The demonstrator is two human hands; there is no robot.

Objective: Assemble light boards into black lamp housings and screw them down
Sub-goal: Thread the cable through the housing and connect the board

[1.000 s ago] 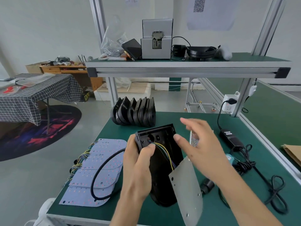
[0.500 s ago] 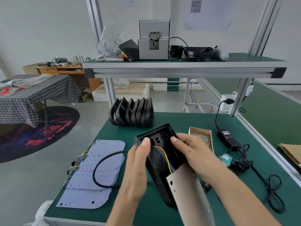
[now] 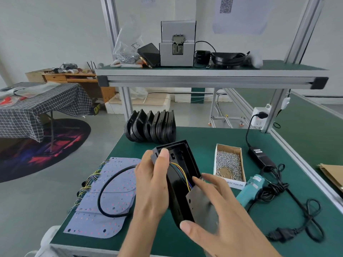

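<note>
- Left hand (image 3: 154,184) grips a black plastic lamp housing (image 3: 181,184), tilted above the green workbench (image 3: 204,138).
- Right hand (image 3: 220,217) holds a grey metal light board (image 3: 201,206) at the housing's near end.

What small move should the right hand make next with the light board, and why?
Probably lay the light board flat into the black housing. The left hand grips the housing, the right hand holds the board tilted at its open side, and the wires already run inside.

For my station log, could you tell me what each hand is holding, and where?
The left hand grips the black lamp housing by its upper left edge. The right hand holds the light board against it.
</note>
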